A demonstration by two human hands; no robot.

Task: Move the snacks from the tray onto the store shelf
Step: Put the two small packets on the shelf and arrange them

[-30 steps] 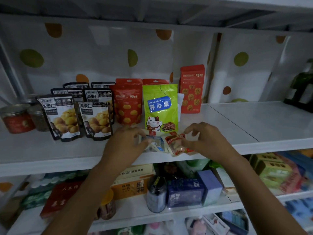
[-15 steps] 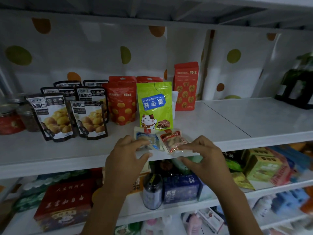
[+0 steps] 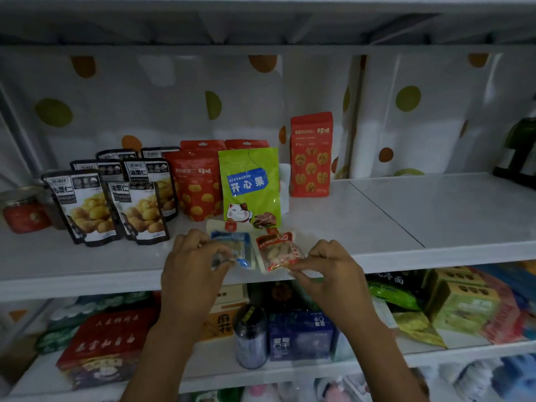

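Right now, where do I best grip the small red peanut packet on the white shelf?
Pinch the near sealed edge, coming from the front: the small red peanut packet lies flat on the white shelf, that edge at the front lip.

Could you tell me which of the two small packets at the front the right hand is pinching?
The red peanut packet, in the right hand; the blue packet beside it is gripped by the left hand.

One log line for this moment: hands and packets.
left hand: pinches small blue plastic snack packet | right hand: pinches small red peanut packet | packets: on white shelf board, in front of green pistachio pouch
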